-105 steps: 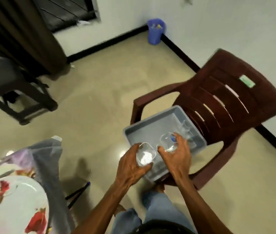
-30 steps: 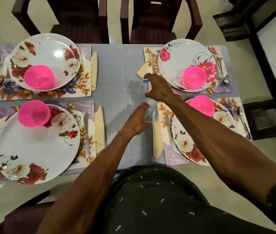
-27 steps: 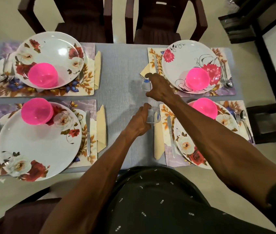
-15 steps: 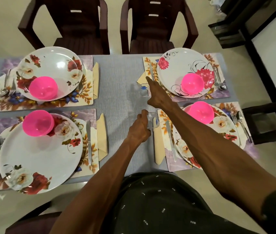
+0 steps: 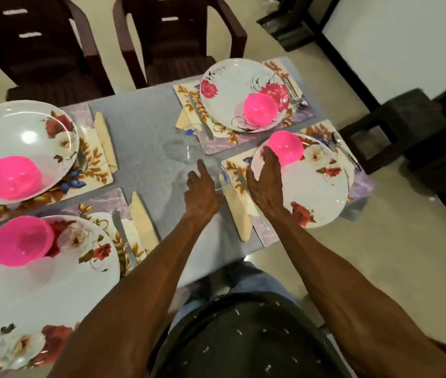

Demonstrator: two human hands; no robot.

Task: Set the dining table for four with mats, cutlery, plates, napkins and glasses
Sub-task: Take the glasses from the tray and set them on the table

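The left hand (image 5: 202, 192) curled round a clear glass (image 5: 217, 175); the right hand (image 5: 267, 181) hung spread, holding nothing. Just beyond the left stood a second glass (image 5: 193, 148); a careless withdrawal might topple either, both being nearly invisible.

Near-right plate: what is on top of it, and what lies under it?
A pink bowl sits on the near-right plate at its far edge. The right hand hovers over its left rim. A floral mat lies beneath, mostly covered by the plate.
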